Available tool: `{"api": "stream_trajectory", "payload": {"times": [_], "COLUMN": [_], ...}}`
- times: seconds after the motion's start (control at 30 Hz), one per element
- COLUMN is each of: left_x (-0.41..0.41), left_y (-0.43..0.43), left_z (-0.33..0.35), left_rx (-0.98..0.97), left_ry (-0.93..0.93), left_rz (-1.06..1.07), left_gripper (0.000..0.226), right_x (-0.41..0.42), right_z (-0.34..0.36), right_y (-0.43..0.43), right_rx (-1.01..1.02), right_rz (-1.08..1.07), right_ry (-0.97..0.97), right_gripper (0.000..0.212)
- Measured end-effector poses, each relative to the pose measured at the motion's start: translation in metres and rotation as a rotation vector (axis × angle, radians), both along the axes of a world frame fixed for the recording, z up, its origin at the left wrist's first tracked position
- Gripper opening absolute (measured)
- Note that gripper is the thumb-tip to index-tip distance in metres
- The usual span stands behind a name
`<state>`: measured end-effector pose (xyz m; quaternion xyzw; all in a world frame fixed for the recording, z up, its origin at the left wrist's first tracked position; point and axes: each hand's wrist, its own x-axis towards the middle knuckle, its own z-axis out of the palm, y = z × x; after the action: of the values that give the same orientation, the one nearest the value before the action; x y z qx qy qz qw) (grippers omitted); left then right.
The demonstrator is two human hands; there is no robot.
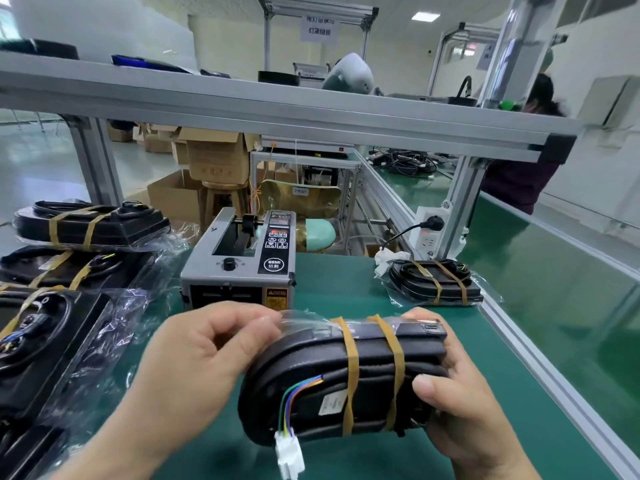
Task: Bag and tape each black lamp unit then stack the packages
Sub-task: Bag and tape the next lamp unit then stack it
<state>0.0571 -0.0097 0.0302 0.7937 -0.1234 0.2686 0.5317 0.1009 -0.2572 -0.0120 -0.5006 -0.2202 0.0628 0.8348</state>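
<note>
Hands, left point(201, 355) and right point(460, 400), grip lamp unit point(311, 368) hiding right fingers.

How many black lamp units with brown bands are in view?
5: one black lamp unit held between left hand and right hand, one far right, three at left. Another may be hidden at lower left.

Factory packing station: green-matted worktop point(332, 271) under an aluminium shelf frame point(277, 112), automatic tape dispenser point(239, 265), stacked cardboard boxes point(214, 161) on the floor behind (a second person point(526, 168) is at the neighbouring line).
</note>
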Motion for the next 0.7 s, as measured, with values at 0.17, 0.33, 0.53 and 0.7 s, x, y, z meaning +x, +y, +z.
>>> {"api": "stream_trajectory", "payload": {"times": [0.17,0.33,0.53,0.7], "left_x": [-0.004,-0.001,0.005,0.0], "left_y": [0.002,0.036,0.054,0.035], "left_z": [-0.004,0.001,0.003,-0.008], "left_rx": [-0.012,0.491,-0.079,-0.101], "left_ry": [-0.011,0.065,-0.009,0.378], "left_rz": [0.048,0.066,-0.025,-0.187], "left_gripper": [0.02,0.038,0.034,0.033], "right_x": [0.002,0.0,0.003,0.004], "right_z": [0.001,0.002,0.0,0.002], "right_y": [-0.001,-0.001,0.0,-0.002], "right_rx": [0.026,-0.084,-0.001,0.301], "right_rz": [-0.005,0.007,0.025,0.1], "right_ry": [0.002,-0.029,0.007,0.077], "right_gripper": [0.055,0.06,0.059,0.057]}}
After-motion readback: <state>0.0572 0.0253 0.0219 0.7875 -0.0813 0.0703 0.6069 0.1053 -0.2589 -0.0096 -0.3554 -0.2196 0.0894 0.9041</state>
